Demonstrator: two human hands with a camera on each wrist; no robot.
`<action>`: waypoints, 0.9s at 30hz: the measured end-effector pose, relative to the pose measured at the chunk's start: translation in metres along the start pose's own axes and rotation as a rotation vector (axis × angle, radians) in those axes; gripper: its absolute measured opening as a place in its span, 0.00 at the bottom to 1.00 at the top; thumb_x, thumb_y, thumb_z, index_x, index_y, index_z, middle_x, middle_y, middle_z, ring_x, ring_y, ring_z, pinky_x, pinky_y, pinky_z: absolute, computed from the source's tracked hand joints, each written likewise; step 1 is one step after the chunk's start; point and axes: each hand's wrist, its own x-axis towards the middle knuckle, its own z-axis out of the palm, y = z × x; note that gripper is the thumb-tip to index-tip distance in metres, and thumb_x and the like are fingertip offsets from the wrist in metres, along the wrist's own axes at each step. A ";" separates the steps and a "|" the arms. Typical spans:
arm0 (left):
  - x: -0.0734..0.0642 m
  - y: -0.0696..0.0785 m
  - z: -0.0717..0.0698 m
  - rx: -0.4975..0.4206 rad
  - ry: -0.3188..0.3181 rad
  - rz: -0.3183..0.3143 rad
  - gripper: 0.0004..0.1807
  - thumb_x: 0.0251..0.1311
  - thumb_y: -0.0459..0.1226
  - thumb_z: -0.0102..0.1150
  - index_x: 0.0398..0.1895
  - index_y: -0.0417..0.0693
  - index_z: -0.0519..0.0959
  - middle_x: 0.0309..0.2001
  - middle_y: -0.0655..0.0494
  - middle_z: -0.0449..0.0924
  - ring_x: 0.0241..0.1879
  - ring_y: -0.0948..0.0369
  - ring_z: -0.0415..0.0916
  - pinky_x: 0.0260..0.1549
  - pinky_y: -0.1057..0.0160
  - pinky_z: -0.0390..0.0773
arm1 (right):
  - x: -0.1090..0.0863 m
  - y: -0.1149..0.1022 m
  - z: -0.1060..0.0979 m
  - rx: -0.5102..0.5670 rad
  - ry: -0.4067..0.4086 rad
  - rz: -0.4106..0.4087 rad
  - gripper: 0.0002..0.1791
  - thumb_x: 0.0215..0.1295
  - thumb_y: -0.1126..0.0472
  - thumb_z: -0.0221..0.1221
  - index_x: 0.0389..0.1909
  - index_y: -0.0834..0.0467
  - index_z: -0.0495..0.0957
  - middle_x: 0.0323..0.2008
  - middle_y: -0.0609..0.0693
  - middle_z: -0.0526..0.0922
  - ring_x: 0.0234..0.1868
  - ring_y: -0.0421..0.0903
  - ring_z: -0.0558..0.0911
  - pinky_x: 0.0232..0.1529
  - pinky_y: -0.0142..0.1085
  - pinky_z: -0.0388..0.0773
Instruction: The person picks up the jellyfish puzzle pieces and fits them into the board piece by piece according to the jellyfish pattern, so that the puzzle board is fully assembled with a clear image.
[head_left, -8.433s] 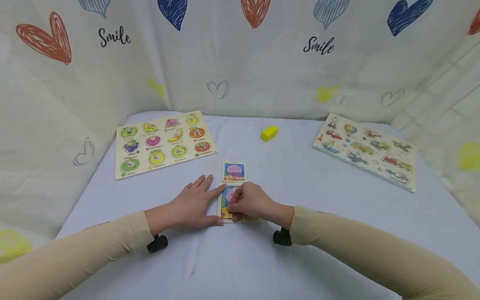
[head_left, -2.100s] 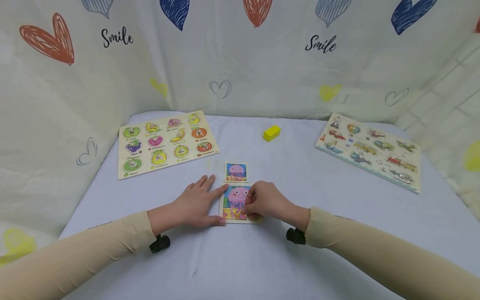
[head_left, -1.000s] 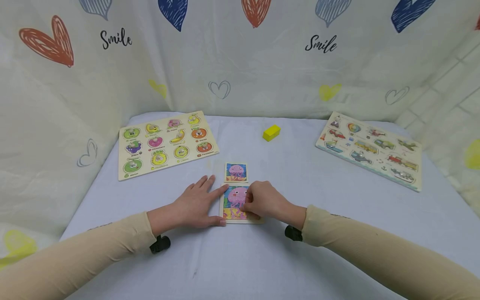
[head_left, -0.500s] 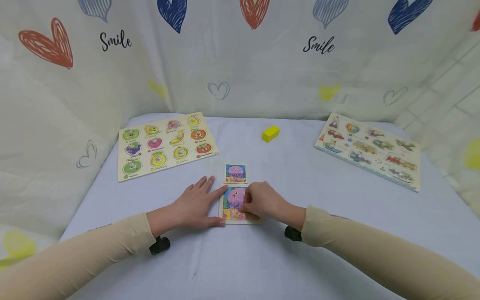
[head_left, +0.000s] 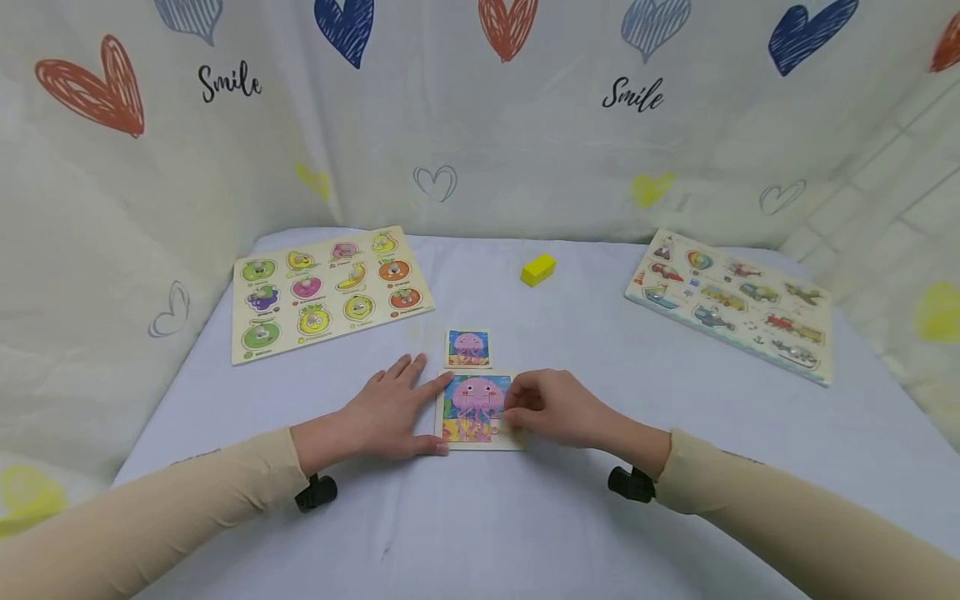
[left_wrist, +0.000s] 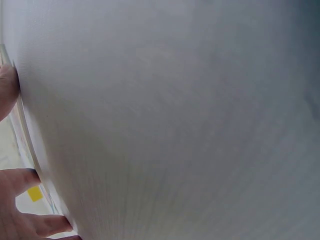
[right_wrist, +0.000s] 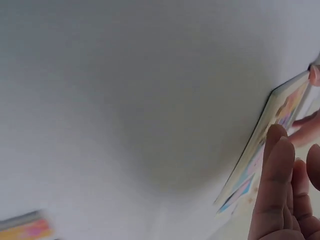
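A jellyfish jigsaw puzzle (head_left: 472, 408) lies in its pale wooden frame at the table's middle; its lower-right corner shows pale wood. Above it lies a smaller jellyfish picture card (head_left: 468, 347). My left hand (head_left: 378, 412) is spread flat, its index finger and thumb touching the frame's left side. My right hand (head_left: 558, 408) hovers by the frame's right edge, fingers bent loosely. In the right wrist view, its fingers (right_wrist: 277, 175) and thumb stand apart with nothing visible between them. A blurred orange-and-pink piece (right_wrist: 27, 231) lies on the cloth there.
A fruit puzzle board (head_left: 330, 292) lies at the back left, and a vehicle puzzle board (head_left: 731, 304) at the back right. Between them stands a yellow block (head_left: 538, 269). White cloth (head_left: 480, 525) covers the table, with a heart-printed curtain (head_left: 480, 125) behind.
My right hand has drawn back to the right from the puzzle, uncovering more of the jellyfish and the pale lower-right corner. My left hand stays in place on the frame.
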 end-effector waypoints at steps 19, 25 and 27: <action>0.001 -0.002 0.001 0.003 0.005 0.014 0.51 0.59 0.64 0.64 0.81 0.54 0.59 0.80 0.34 0.49 0.79 0.34 0.47 0.71 0.31 0.59 | -0.057 0.062 -0.053 -0.008 0.114 0.116 0.12 0.71 0.58 0.64 0.49 0.60 0.82 0.45 0.50 0.89 0.46 0.45 0.86 0.44 0.31 0.82; 0.002 -0.002 0.002 0.008 0.003 0.014 0.51 0.59 0.64 0.65 0.81 0.54 0.58 0.80 0.34 0.49 0.79 0.34 0.47 0.71 0.31 0.59 | -0.068 0.077 -0.060 -0.043 0.130 0.167 0.13 0.69 0.58 0.65 0.50 0.59 0.83 0.45 0.50 0.88 0.46 0.45 0.85 0.43 0.33 0.81; 0.002 -0.002 0.001 0.004 0.003 0.013 0.52 0.58 0.64 0.65 0.81 0.54 0.59 0.80 0.34 0.49 0.79 0.34 0.47 0.71 0.31 0.59 | -0.070 0.082 -0.060 -0.046 0.121 0.172 0.13 0.69 0.58 0.65 0.50 0.60 0.83 0.44 0.49 0.88 0.45 0.44 0.84 0.42 0.32 0.81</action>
